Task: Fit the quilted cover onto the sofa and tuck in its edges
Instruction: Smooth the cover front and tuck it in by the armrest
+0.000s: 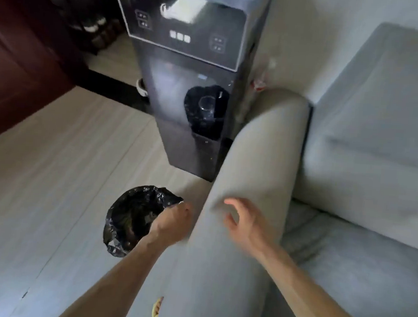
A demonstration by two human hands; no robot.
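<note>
The grey sofa (378,151) fills the right side, its rounded armrest (261,147) running from the bottom centre up to the wall. The quilted cover (333,248) lies over the seat, its stitched ribs showing beside the armrest, and grey fabric wraps the armrest too. My left hand (173,221) is curled against the armrest's outer side and appears to grip the cover fabric there; its fingertips are hidden. My right hand (241,221) is over the top of the armrest with fingers spread and loosely bent, holding nothing. It is motion-blurred.
A small bin with a black liner (130,219) stands on the pale floor just left of my left hand. A dark water dispenser (183,86) stands against the armrest's far end. Dark wooden furniture (17,68) is at the left. A small yellow item (157,309) shows by the armrest's lower side.
</note>
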